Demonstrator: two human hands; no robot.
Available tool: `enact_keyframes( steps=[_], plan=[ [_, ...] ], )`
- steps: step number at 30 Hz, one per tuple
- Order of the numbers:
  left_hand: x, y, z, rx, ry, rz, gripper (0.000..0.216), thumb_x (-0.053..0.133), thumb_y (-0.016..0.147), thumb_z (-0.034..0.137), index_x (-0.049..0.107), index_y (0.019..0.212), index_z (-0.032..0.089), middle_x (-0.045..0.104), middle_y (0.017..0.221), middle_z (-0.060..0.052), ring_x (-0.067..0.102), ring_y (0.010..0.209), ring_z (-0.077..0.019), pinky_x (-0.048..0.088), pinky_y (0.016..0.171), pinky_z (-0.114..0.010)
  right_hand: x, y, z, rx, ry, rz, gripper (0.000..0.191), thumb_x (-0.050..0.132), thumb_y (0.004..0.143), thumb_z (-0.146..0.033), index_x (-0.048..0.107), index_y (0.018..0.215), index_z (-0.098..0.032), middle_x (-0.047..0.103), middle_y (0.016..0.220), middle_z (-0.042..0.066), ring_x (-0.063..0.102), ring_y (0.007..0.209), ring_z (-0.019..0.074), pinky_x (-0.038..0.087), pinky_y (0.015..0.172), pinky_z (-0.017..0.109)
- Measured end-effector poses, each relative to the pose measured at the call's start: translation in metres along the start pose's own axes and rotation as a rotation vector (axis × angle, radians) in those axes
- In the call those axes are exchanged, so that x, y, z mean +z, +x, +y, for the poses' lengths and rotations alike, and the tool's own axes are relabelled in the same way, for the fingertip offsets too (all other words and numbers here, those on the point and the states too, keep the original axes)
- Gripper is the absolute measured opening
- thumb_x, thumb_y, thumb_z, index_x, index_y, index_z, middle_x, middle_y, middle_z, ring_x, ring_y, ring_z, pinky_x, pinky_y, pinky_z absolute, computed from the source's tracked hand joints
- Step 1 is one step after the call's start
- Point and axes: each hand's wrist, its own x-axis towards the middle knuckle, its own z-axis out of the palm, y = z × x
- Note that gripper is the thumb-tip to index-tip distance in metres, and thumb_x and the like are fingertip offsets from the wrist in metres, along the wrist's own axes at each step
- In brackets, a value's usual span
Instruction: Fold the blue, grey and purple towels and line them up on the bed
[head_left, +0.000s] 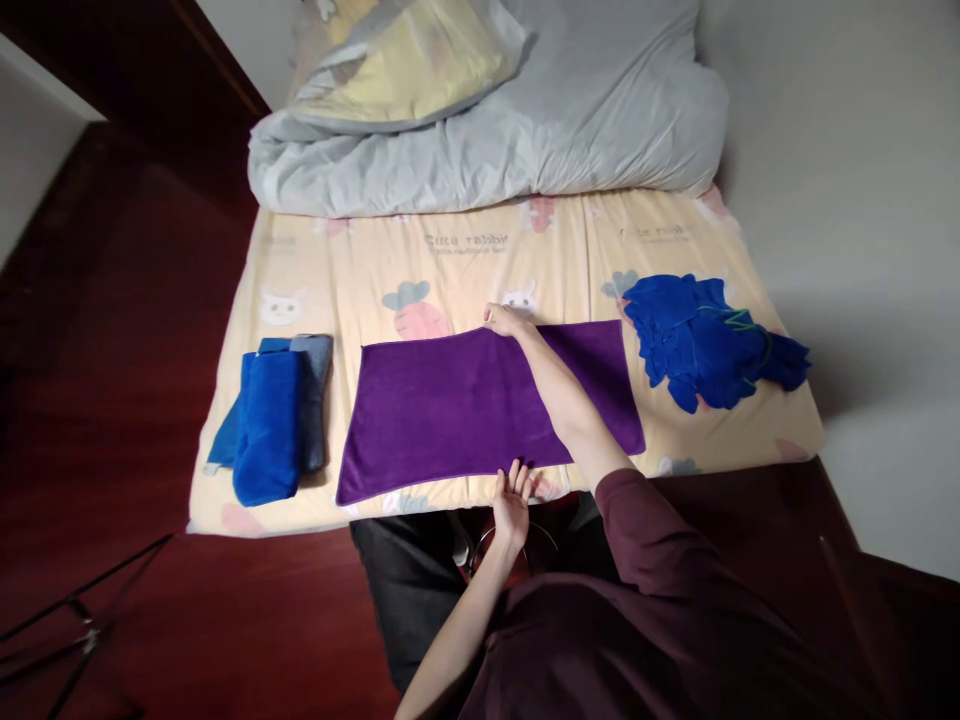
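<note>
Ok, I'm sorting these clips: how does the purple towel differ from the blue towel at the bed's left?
The purple towel lies spread flat; the blue towel is folded into a narrow bundle. The purple towel rests on the bed sheet, the blue towel partly on a grey cloth. The left hand and right hand touch the purple towel's edges; the blue towel is untouched. Both look like soft plush.

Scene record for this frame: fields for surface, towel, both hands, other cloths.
surface: printed bed sheet
centre: purple towel, spread flat
left: left hand on towel's near edge, fingers extended
right: right hand at towel's far edge, grip unclear
left side: folded blue and grey cloths
right side: loose blue cloth pile
behind: grey duvet
</note>
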Motion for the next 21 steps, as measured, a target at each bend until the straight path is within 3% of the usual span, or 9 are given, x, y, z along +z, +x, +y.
enact_keyframes(
  steps=[13,17,21],
  plan=[
    [0.000,-0.003,-0.002,0.033,-0.003,0.045,0.023,0.052,0.104,0.029,0.072,0.099,0.019,0.066,0.145,-0.013,0.062,0.137,-0.0291,0.055,0.114,-0.045,0.014,0.011,0.014,0.036,0.139,0.042,0.014,0.062,0.096,-0.018,0.064,0.109,-0.023,0.075,0.106,0.003,0.068,0.093,0.0176,0.052,0.083,0.025],
    [-0.001,-0.008,0.000,0.069,0.037,-0.016,0.026,0.052,0.104,0.030,0.075,0.099,0.019,0.067,0.142,-0.014,0.068,0.129,-0.0290,0.057,0.110,-0.045,0.002,0.000,0.006,0.037,0.165,0.091,0.015,0.062,0.094,-0.019,0.065,0.109,-0.023,0.075,0.109,0.004,0.068,0.098,0.0192,0.053,0.089,0.029],
    [-0.001,-0.017,0.005,0.133,0.081,-0.091,0.026,0.055,0.103,0.030,0.077,0.097,0.016,0.076,0.124,-0.015,0.077,0.108,-0.0268,0.061,0.102,-0.044,-0.021,-0.017,-0.014,-0.017,0.161,0.156,0.013,0.063,0.093,-0.021,0.066,0.106,-0.022,0.074,0.110,0.004,0.067,0.104,0.0202,0.052,0.096,0.031]
  ],
)
